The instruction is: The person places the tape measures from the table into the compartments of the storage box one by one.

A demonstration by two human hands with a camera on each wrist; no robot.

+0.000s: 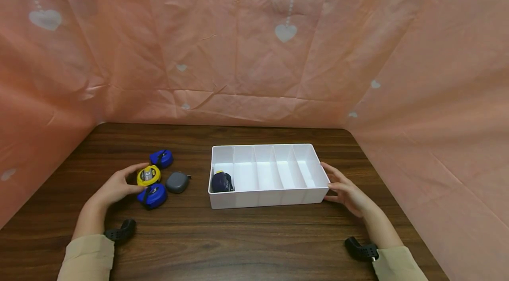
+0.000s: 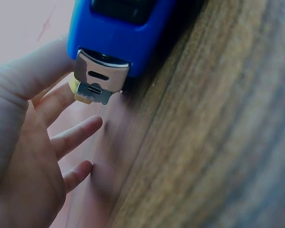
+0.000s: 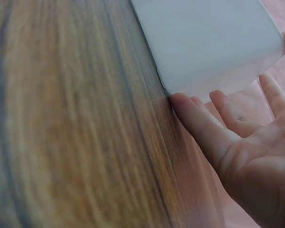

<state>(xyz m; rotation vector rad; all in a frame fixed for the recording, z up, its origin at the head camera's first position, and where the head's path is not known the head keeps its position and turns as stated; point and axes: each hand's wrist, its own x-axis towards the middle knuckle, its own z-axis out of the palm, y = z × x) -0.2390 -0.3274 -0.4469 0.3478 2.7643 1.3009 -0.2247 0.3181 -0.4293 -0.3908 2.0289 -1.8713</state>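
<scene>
My left hand (image 1: 115, 188) is at a yellow tape measure (image 1: 149, 176), its thumb and index finger at two opposite edges of the case; the other fingers are spread in the left wrist view. Right beside the thumb sits a blue tape measure (image 1: 154, 196), its metal end hook (image 2: 99, 76) showing up close. Another blue tape measure (image 1: 161, 158) lies behind the yellow one, and a grey tape measure (image 1: 177, 182) to its right. My right hand (image 1: 350, 192) rests extended fingers against the right end of a white divided box (image 1: 266, 198).
In the box's leftmost compartment stands a dark navy tape measure (image 1: 222, 182); the other compartments show bare white floors. The brown wooden table (image 1: 238, 245) is enclosed by pink cloth (image 1: 238, 51) at the back and sides.
</scene>
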